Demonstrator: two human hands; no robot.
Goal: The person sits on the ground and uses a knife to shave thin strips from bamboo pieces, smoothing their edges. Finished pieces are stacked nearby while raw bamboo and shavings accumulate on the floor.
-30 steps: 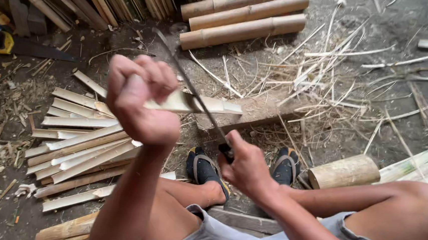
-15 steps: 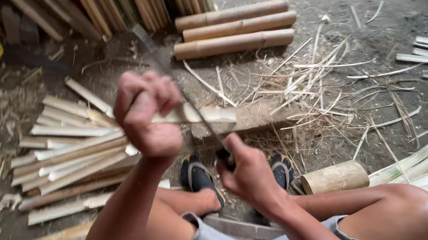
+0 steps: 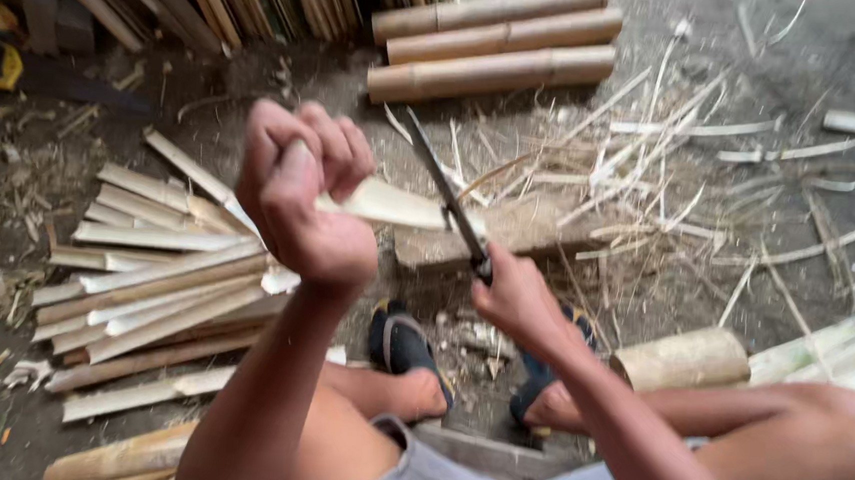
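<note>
Both hands clamped: left on bamboo strip, right on knife across it

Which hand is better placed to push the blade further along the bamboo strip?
The right hand, probably: it already grips the knife, whose blade meets the bamboo strip. The left hand is closed around the strip's other end, holding it up.
</note>
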